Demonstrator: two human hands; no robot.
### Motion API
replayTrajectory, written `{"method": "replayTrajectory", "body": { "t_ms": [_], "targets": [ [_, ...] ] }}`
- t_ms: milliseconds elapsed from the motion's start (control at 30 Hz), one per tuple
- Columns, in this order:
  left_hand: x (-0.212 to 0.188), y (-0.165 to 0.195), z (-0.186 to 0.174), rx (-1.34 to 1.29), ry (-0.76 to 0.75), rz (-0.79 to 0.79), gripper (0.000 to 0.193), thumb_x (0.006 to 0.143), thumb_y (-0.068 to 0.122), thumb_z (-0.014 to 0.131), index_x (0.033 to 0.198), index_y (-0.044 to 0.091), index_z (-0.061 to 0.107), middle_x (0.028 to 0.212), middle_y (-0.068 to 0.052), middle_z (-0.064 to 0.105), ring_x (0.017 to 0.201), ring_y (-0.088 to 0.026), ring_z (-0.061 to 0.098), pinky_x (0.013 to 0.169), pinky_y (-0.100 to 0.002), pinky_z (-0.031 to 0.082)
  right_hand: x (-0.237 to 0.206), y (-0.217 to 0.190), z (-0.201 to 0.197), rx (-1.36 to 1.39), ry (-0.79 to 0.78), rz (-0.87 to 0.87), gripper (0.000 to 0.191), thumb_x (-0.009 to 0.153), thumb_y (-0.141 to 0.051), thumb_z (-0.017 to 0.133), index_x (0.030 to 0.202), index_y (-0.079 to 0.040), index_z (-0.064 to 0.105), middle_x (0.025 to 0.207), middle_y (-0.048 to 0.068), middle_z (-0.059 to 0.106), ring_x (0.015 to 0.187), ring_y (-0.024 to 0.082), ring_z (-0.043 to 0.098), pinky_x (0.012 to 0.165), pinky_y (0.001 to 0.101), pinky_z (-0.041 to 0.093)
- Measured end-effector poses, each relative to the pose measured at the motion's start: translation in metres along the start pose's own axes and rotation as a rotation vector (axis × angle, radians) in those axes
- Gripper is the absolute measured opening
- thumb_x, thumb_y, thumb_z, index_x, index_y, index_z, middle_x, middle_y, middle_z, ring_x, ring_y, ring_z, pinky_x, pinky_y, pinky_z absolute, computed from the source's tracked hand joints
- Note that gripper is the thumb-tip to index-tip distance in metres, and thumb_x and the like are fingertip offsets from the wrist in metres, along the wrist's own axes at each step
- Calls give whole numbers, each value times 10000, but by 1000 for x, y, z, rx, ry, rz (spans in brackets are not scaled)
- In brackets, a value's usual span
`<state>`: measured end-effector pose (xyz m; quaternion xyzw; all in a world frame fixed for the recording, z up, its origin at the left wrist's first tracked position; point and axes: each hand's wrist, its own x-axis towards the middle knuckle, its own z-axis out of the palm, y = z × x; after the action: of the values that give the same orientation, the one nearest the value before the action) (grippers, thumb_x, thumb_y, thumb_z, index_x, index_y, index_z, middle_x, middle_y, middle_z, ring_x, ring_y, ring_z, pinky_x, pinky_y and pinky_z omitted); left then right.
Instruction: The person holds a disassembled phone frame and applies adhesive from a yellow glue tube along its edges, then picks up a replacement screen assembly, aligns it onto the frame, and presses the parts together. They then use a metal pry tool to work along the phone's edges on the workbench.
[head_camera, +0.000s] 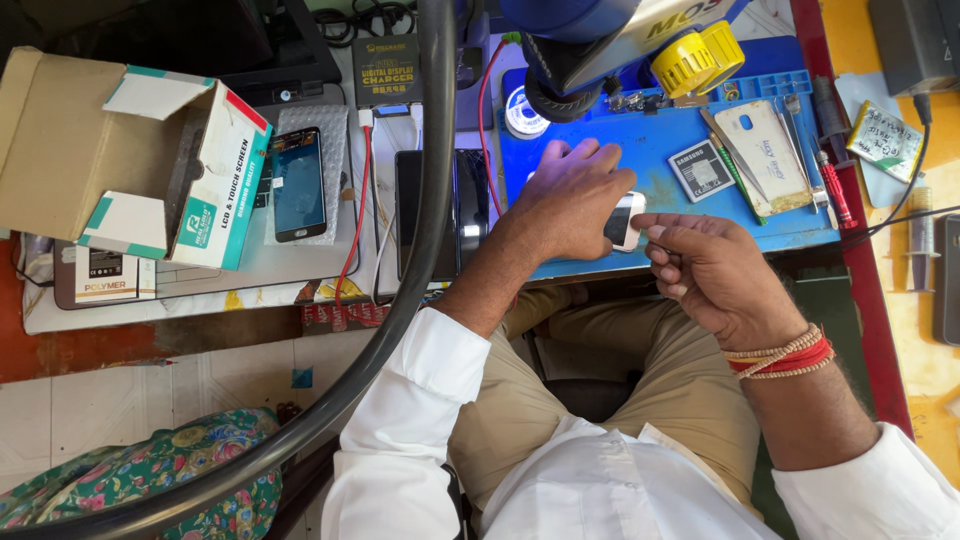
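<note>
the small white phone (624, 220) lies at the near edge of the blue mat (670, 160) on the tabletop, its long axis running far to near. the left hand (572, 200) covers its left part, palm down, fingers spread and pressing it in place. the right hand (712, 270) sits just to its right, fingers curled narrow, thumb and forefinger pinched near the phone's edge; whether they hold anything cannot be told. most of the phone is hidden under the left hand.

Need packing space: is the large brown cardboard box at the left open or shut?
Open. The brown cardboard box lies on its side, white end flaps spread apart, its dark inside showing between them. Contents cannot be told.
</note>
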<state>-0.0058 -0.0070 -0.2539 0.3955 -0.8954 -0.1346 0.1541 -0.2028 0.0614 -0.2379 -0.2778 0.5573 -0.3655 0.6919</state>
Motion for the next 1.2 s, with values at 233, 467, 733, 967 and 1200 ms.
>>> {"method": "replayTrajectory", "body": {
  "t_ms": [233, 467, 733, 967, 1200],
  "targets": [
    [-2, 5, 1, -7, 29, 7, 564, 537, 227, 884, 1057, 124, 692, 1035, -49, 610, 1028, -251, 591, 836, -481, 422, -4, 0, -2, -11, -23, -30, 296, 978, -94, 590, 1229, 50, 652, 730, -12, 563, 564, 61, 483, 490, 202, 392],
    [-2, 8, 2, -5, 50, 22, 618, 520, 259, 893, 1088, 134, 682, 1039, -54, 612, 1026, -258, 594, 832, -489, 422, -13, 0, -9, -154, 67, -220, 281, 992, -76, 587, 1245, 15, 668, 746, -6, 585, 575, 68, 507, 518, 215, 417],
    [-1, 11, 4, 8, 20, 7, 614, 534, 290, 886, 1094, 140, 686, 1036, -52, 613, 1028, -256, 593, 840, -492, 420, -14, 9, -31, -1143, 227, -1050, 99, 1027, -52, 710, 1109, -18, 754, 880, 119, 707, 781, 163, 649, 719, 334, 526],
    [2, 15, 4, 17, 32, 22, 621, 526, 282, 878, 1103, 150, 689, 1049, -54, 616, 1047, -265, 590, 845, -495, 426, 10, 4, -44, -569, 167, -709, 140, 999, 10, 650, 1118, 42, 715, 936, 96, 753, 823, 126, 744, 726, 255, 610],
    [4, 15, 6, 22, 25, 17, 602, 549, 286, 881, 1101, 146, 687, 1058, -50, 617, 1052, -263, 588, 864, -505, 424, 14, 5, -31, -805, 104, -706, 68, 978, 35, 658, 993, 26, 723, 867, 97, 750, 786, 149, 737, 712, 278, 601]
  ]
}}
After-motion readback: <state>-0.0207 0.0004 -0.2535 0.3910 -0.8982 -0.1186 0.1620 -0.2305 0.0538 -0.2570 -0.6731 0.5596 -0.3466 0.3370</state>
